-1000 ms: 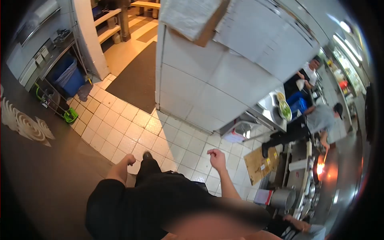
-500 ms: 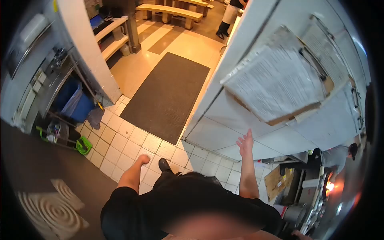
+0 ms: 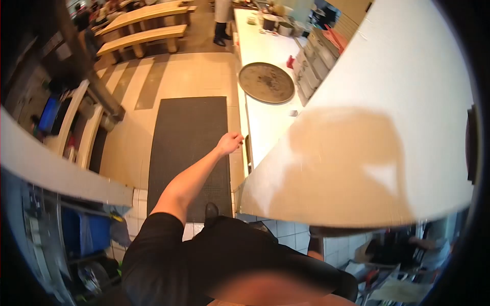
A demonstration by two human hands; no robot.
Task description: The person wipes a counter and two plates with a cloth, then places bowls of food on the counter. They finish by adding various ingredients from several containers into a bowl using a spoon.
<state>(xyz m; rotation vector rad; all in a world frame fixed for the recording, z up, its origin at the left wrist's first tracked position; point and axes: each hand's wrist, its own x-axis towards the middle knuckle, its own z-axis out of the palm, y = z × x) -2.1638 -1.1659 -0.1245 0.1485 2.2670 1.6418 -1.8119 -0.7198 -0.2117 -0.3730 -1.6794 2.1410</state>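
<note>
My left hand (image 3: 231,143) reaches forward over the dark floor mat (image 3: 189,127), beside the near left edge of the white counter (image 3: 263,130). Its fingers are loosely curled together and nothing shows in them. A round brown tray (image 3: 266,82) lies on the counter, ahead and to the right of that hand. My right hand is out of sight; only a bit of the arm shows below the lower edge of the white wall (image 3: 434,102).
Wooden benches (image 3: 148,38) stand at the top left, and a person (image 3: 222,20) is beside the counter's far end. Shelves (image 3: 76,125) and a blue bin (image 3: 94,232) are on the left. Stacked boxes (image 3: 314,64) stand on the counter's right side.
The view has moved forward into the doorway, bringing the counter and tray into sight. My left hand has stretched forward. My right hand, open before, has gone behind the wall, and the clipboard has left view.
</note>
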